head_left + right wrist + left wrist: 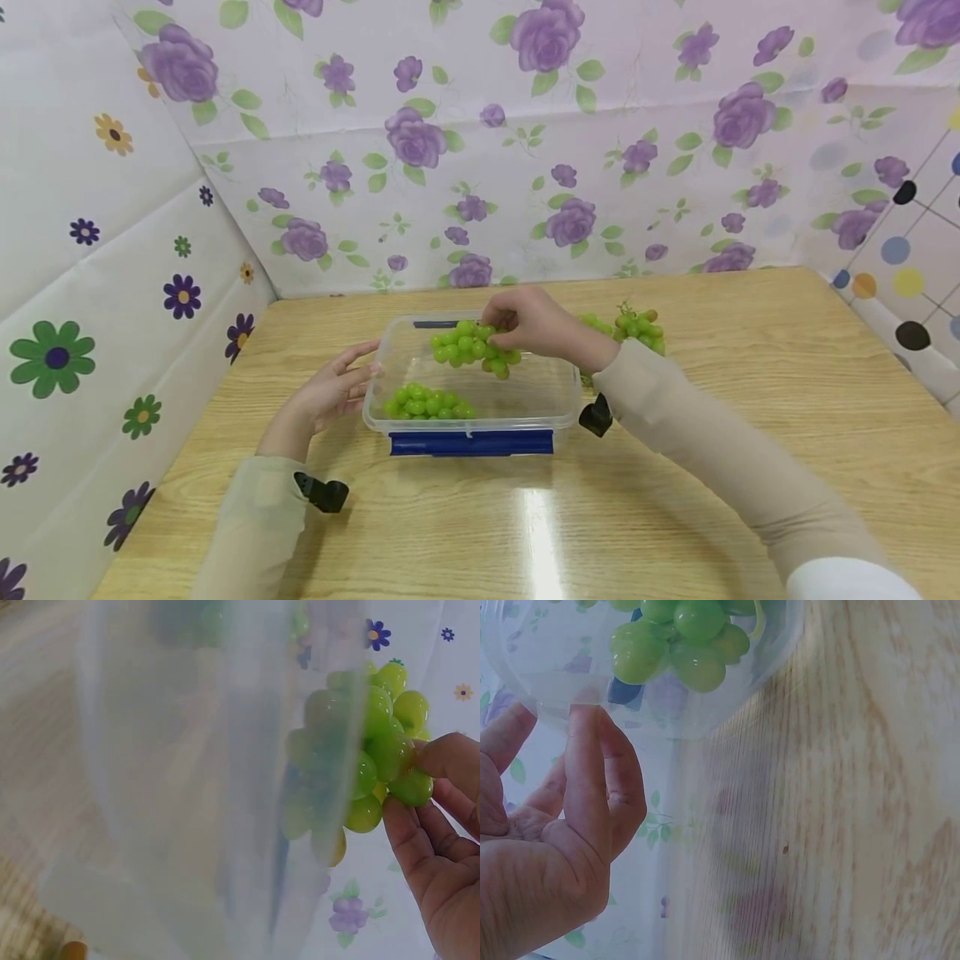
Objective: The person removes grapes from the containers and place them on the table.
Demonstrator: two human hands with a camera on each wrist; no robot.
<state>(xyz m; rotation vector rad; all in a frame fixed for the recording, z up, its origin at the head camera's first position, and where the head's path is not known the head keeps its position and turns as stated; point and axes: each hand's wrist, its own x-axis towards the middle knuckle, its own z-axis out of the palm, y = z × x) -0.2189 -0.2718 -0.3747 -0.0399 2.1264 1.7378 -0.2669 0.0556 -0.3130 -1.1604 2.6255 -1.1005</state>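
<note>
A clear plastic food container (517,400) with blue clips stands on the table. My right hand (536,323) pinches a bunch of green grapes (467,343) over the container's far half; in the right wrist view the fingertips grip the bunch (386,761) at its side, partly behind the container's cloudy wall. Another green bunch (427,403) lies inside at the near left. At the container's left end is my left hand (333,392), fingers loosely bent. Its fingertips (585,724) touch the container edge in the left wrist view.
More green grapes (639,327) with stems lie on the wooden table (675,517) to the right, partly hidden behind the right forearm. Flower-patterned sheets (480,167) rise along the back and left of the table, with a dotted sheet (911,250) at the right.
</note>
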